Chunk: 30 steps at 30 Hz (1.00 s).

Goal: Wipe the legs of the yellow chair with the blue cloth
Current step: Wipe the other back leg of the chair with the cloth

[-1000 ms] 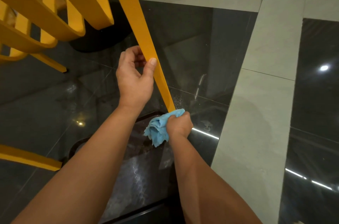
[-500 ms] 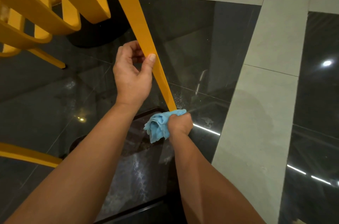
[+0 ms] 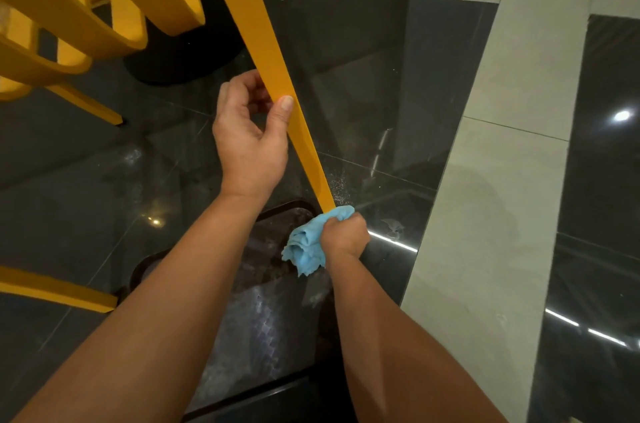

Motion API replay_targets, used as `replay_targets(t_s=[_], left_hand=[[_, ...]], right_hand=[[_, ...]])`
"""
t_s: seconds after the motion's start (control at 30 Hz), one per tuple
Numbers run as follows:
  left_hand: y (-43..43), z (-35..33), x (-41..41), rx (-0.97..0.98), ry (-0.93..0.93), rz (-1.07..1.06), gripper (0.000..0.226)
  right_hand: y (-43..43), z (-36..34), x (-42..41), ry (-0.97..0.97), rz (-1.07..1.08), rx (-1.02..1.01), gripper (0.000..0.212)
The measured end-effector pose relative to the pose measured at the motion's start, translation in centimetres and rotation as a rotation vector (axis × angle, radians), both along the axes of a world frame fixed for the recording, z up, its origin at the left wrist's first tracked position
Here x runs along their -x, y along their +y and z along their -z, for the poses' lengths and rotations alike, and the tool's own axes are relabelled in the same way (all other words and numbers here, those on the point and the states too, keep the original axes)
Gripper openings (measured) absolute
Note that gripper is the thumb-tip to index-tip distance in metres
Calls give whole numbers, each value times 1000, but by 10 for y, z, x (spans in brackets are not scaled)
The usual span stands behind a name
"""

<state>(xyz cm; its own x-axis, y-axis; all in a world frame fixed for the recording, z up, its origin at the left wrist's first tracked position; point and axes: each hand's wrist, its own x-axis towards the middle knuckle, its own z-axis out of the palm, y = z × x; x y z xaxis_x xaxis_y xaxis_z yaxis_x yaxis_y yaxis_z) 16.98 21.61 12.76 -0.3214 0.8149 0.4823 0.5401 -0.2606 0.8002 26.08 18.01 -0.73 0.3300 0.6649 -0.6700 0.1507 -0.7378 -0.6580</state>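
Observation:
The yellow chair (image 3: 104, 7) fills the upper left, tilted, and one long leg (image 3: 270, 69) slants down to the middle of the view. My left hand (image 3: 249, 138) grips that leg about halfway down, thumb on its front face and fingers curled behind it. My right hand (image 3: 343, 235) holds the bunched blue cloth (image 3: 306, 246) against the leg's foot, which the cloth and hand hide. Another chair leg (image 3: 86, 104) ends on the floor at the left, and a third (image 3: 52, 289) juts in from the lower left edge.
The floor is glossy dark tile (image 3: 381, 76) crossed by pale grey bands (image 3: 485, 215), with light reflections. A black round base (image 3: 180, 55) stands behind the chair. A dark mat-like shape (image 3: 259, 318) lies beneath my forearms.
The view has shifted slightly. My left hand keeps its grip on the leg and my right hand stays with the cloth at the leg's foot, barely moved.

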Motion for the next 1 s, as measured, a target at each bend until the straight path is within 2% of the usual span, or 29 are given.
replay_targets(t_s=[0.17, 0.3, 0.4, 0.5, 0.7, 0.87, 1.0], left_hand=[[0, 3, 0, -6, -3, -4, 29], [1, 3, -1, -10, 1, 4, 27], [1, 3, 1, -11, 2, 12, 25], [1, 2, 1, -16, 5, 11, 24], [1, 4, 2, -13, -19, 13, 27], [1, 3, 2, 2, -7, 17, 29], [1, 1, 4, 17, 5, 15, 32]], right_hand=[[-7, 9, 7, 16, 59, -115, 12], [-12, 14, 12, 13, 96, -170, 19], [-7, 13, 8, 66, 138, -71, 16], [-1, 13, 2, 65, 96, 23, 22], [3, 13, -9, 179, 143, 85, 21], [4, 13, -7, 133, 157, 68, 21], [8, 12, -8, 190, 167, 179, 26]])
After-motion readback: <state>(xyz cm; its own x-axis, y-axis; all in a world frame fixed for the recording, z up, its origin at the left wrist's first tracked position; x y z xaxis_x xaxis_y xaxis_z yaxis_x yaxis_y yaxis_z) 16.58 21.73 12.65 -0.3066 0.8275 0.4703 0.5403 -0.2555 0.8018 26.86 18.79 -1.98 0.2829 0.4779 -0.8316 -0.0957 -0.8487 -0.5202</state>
